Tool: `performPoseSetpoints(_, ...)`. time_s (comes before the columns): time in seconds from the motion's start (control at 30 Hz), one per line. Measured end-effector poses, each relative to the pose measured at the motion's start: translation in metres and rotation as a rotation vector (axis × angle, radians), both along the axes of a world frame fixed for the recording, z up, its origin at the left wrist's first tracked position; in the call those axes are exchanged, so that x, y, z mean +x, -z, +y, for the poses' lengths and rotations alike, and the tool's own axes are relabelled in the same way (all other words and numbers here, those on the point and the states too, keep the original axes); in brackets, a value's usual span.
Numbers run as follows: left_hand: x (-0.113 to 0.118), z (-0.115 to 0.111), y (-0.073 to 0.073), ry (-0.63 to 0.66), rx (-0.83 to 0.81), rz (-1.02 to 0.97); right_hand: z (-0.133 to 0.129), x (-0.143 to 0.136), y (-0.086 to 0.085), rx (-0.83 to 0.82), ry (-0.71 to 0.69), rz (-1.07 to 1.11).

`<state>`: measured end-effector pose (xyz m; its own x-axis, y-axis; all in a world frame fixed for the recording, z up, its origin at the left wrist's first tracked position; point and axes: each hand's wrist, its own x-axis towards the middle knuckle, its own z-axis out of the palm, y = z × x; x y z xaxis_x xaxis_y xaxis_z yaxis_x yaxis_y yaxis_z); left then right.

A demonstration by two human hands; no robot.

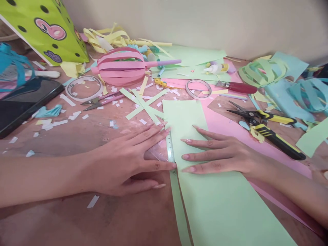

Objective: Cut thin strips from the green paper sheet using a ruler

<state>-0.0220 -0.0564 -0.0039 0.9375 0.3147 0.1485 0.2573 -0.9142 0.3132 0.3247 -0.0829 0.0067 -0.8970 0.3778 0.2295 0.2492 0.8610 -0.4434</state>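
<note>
A light green paper sheet (225,201) lies on the table, partly over a pink sheet (230,133). My right hand (220,150) rests flat on the green sheet with its fingers spread. Along the sheet's left edge lies a clear ruler (170,148). My left hand (138,153) has its fingers stretched out, the tips touching the ruler and the sheet's edge. Below the ruler a narrow green strip (179,208) runs beside the sheet, a thin gap between them. More cut green strips (142,104) lie crossed beyond my left hand.
Black and yellow snips (266,130) and a red-handled tool (237,87) lie at right. Behind are a pink paper lantern (123,66), tape rolls (84,88), pink-handled scissors (105,100) and a glue bottle (217,68). A phone (30,99) and green bag (48,30) stand left. Paper scraps litter the table.
</note>
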Motion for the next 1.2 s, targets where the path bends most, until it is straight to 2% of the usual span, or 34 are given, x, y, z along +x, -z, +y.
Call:
performPoseSetpoints(0.23, 0.003, 0.001, -0.006, 0.015, 0.015, 0.042, 0.002, 0.001, 0.006, -0.057, 0.059, 0.095)
performPoseSetpoints(0.43, 0.004, 0.002, -0.008, 0.031, 0.012, 0.036, 0.007, 0.004, 0.004, -0.047, 0.183, 0.135)
performPoseSetpoints(0.6, 0.006, 0.001, -0.009, 0.032, -0.012, 0.011, 0.007, 0.004, 0.0, -0.146, 0.233, 0.152)
performPoseSetpoints(0.7, 0.007, 0.001, -0.009, 0.04, -0.022, 0.001, 0.008, 0.002, -0.004, -0.182, 0.233, 0.145)
performPoseSetpoints(0.83, 0.008, 0.002, -0.008, 0.065, -0.003, -0.017, 0.015, 0.003, -0.009, -0.292, 0.055, 0.174)
performPoseSetpoints(0.9, 0.008, 0.002, -0.007, 0.077, 0.013, -0.032, 0.021, 0.003, -0.01, -0.305, 0.023, 0.2)
performPoseSetpoints(1.03, 0.008, 0.003, -0.008, 0.077, 0.041, -0.037, 0.036, -0.001, -0.016, -0.29, 0.094, 0.199)
performPoseSetpoints(1.2, 0.008, 0.001, -0.009, 0.06, 0.073, -0.015, 0.052, -0.019, -0.039, -0.278, 0.162, 0.134)
